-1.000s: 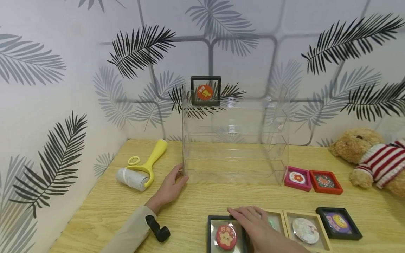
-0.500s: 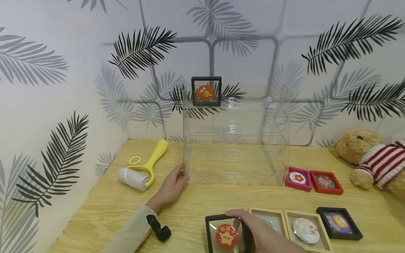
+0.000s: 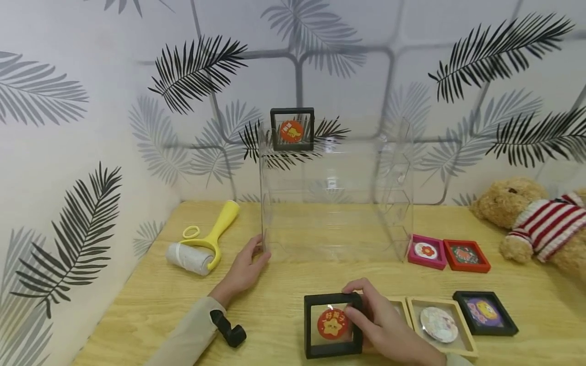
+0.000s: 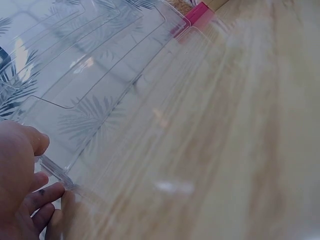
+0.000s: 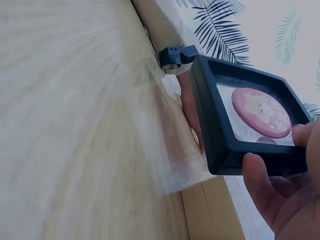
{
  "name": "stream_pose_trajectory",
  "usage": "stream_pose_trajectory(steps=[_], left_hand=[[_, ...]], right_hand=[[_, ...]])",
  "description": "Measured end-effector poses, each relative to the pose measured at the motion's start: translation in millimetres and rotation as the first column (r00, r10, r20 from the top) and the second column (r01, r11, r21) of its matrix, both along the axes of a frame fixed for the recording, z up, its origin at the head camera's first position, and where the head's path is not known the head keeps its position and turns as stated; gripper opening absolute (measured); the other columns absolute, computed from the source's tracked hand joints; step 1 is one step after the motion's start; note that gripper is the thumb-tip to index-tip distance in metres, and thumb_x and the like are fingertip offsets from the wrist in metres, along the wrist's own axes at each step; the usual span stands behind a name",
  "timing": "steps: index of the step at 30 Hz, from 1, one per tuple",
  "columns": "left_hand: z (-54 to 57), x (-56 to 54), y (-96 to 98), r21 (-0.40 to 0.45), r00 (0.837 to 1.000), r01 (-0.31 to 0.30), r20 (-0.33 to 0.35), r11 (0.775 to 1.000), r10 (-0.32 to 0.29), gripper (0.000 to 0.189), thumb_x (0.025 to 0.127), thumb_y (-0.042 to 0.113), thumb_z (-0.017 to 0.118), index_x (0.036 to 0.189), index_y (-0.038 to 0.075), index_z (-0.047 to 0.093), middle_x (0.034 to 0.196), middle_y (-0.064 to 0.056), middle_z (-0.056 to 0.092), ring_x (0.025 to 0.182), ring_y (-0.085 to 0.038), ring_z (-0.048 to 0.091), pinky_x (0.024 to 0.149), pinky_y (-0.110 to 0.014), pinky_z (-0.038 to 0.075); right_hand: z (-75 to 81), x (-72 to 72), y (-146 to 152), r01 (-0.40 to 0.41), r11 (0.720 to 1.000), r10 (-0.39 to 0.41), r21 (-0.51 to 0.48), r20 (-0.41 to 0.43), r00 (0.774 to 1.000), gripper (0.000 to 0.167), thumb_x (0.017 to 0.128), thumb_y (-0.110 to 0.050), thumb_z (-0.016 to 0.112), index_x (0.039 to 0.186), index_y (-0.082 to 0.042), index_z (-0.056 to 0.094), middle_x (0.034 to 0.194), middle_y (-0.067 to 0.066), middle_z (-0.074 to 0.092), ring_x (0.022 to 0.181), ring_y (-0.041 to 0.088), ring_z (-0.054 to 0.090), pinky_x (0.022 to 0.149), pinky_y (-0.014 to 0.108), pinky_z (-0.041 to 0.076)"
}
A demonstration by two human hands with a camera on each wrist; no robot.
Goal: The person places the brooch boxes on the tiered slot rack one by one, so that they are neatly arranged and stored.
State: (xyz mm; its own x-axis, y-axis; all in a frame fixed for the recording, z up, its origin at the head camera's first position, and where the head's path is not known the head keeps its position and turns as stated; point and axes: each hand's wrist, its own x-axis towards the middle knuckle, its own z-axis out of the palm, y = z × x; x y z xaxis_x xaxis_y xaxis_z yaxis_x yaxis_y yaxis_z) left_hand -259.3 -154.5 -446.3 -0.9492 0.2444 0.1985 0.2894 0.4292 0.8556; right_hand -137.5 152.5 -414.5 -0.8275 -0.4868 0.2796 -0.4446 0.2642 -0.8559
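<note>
My right hand (image 3: 382,323) pinches the right side of a black display frame (image 3: 334,351), which stands tilted up above the table. Inside its clear film sits a red round badge (image 3: 332,324) with a yellow star; in the right wrist view, thumb and fingers grip the frame (image 5: 217,145) at its edge. Around the lower left edge of a clear acrylic display rack (image 3: 336,218), my left hand (image 3: 244,267) has its thumb in front and fingers behind. The left wrist view shows those fingers (image 4: 42,205) at the rack's corner. Another black frame (image 3: 293,147) with a red badge stands upright on the rack's top tier.
Pink (image 3: 427,251) and red frames (image 3: 467,255) lie right of the rack. Beige frames (image 3: 441,325) and a black frame (image 3: 485,313) lie at front right. A yellow lint roller (image 3: 201,249) lies left, a teddy bear (image 3: 533,218) far right.
My right hand has lifted the black frame with the star badge off the table and tilted it upright. The left hand stays at the rack. The head view has shifted slightly.
</note>
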Motion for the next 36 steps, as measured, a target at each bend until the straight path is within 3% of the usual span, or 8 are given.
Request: stream_pose_trajectory(steps=[3,7,11,15,20,25,30,36], left_hand=[[-1.9,0.9,0.5,0.004,1.0,-0.004,0.004,1.0,0.004,0.049,0.1,0.015,0.053,0.144,0.0,0.037,0.141,-0.024,0.047,0.127,-0.038,0.049,0.107,-0.054,0.036],[-1.7,-0.8,0.3,0.001,1.0,-0.005,-0.005,1.0,0.005,0.048,0.099,0.014,0.053,0.144,0.0,0.038,0.14,-0.023,0.048,0.127,-0.038,0.049,0.107,-0.054,0.037],[2.4,-2.4,-1.1,-0.008,1.0,0.003,-0.002,1.0,-0.003,0.049,0.1,0.015,0.051,0.144,0.0,0.036,0.142,-0.023,0.046,0.128,-0.038,0.048,0.108,-0.054,0.036],[3.4,-2.9,-1.6,-0.002,1.0,0.005,-0.005,1.0,-0.005,0.05,0.1,0.015,0.051,0.145,-0.001,0.035,0.142,-0.024,0.046,0.128,-0.038,0.048,0.107,-0.054,0.036],[-2.9,-1.6,0.7,0.018,1.0,-0.006,-0.006,1.0,0.006,0.049,0.1,0.013,0.052,0.144,0.0,0.037,0.14,-0.022,0.048,0.127,-0.037,0.049,0.106,-0.054,0.037],[-10.1,1.8,2.5,0.013,0.999,0.016,0.034,1.0,-0.017,0.05,0.1,0.013,0.051,0.145,0.001,0.035,0.142,-0.02,0.046,0.128,-0.036,0.048,0.107,-0.054,0.036],[-10.4,-1.6,0.0,0.003,1.0,-0.004,0.013,1.0,0.004,0.049,0.1,0.013,0.052,0.145,0.002,0.036,0.14,-0.02,0.049,0.127,-0.035,0.05,0.106,-0.053,0.038],[-5.7,-2.8,-0.6,0.012,1.0,-0.011,-0.002,1.0,0.011,0.049,0.099,0.013,0.052,0.144,0.0,0.036,0.138,-0.021,0.05,0.126,-0.036,0.051,0.106,-0.053,0.039]], right_hand=[[1.9,-1.1,1.5,0.047,0.999,-0.047,0.0,-0.002,0.999,0.022,0.101,-0.01,0.047,0.121,-0.004,0.04,0.082,0.008,0.061,0.065,0.003,0.057,0.049,0.025,0.05],[7.1,-9.5,3.7,0.06,0.988,-0.061,-0.139,-0.001,0.998,0.022,0.102,-0.005,0.042,0.12,0.005,0.032,0.074,0.019,0.063,0.06,0.01,0.065,0.043,0.031,0.052],[16.6,-25.6,8.8,0.068,0.966,-0.101,-0.25,-0.12,0.988,0.017,0.102,0.003,0.035,0.115,0.012,0.029,0.067,0.023,0.063,0.056,0.013,0.066,0.038,0.032,0.049],[32.5,-41.7,17.6,0.175,0.962,-0.222,-0.209,-0.227,0.948,0.012,0.102,0.002,0.037,0.11,0.01,0.035,0.067,0.018,0.065,0.055,0.01,0.064,0.041,0.03,0.049],[68.5,-59.1,30.3,0.306,0.933,-0.348,-0.188,-0.266,0.899,0.014,0.104,-0.006,0.036,0.11,0.007,0.037,0.067,0.017,0.065,0.054,0.011,0.064,0.044,0.031,0.051],[111.6,-82.5,45.2,0.367,0.909,-0.413,-0.196,-0.319,0.853,0.019,0.104,-0.01,0.034,0.113,0.007,0.036,0.066,0.012,0.062,0.054,0.009,0.064,0.044,0.028,0.05],[151.6,-124.4,53.8,0.423,0.897,-0.44,-0.128,-0.349,0.828,0.023,0.104,-0.016,0.036,0.117,0.002,0.038,0.069,-0.001,0.062,0.055,0.006,0.063,0.048,0.026,0.051],[190.1,-177.9,56.8,0.524,0.839,-0.541,-0.148,-0.338,0.77,0.015,0.102,-0.024,0.045,0.113,-0.014,0.046,0.073,-0.006,0.06,0.058,0.003,0.063,0.05,0.02,0.051]])
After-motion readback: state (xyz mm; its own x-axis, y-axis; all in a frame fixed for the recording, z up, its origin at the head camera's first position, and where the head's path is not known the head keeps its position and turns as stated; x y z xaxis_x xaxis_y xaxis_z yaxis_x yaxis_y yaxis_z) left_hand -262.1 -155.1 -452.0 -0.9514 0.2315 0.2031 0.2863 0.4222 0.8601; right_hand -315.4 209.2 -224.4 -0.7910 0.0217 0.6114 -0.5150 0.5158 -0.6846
